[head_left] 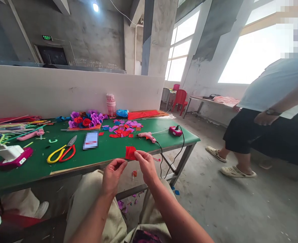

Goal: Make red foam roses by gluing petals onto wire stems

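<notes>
Between the thumb and fingers of my right hand [146, 166] is a small red paper piece [130, 153], held up at the table's front edge. My left hand [114, 176] is just left of and below it, its thumb and fingertips pinched together; whether anything thin sits in that pinch is too small to make out. Beyond my hands, loose purple, red and blue paper pieces [125, 128] lie scattered on the green table [108, 152]. A pink glue gun [147, 136] rests to their right, its black cord hanging over the edge.
Scissors [61, 153] and a phone [90, 140] lie left of centre. Behind them are paper flowers [87, 119] and a pink bottle [111, 105]. Magenta power strips [175, 131] sit at both sides. A person [255, 111] stands on the right, beyond the table's end.
</notes>
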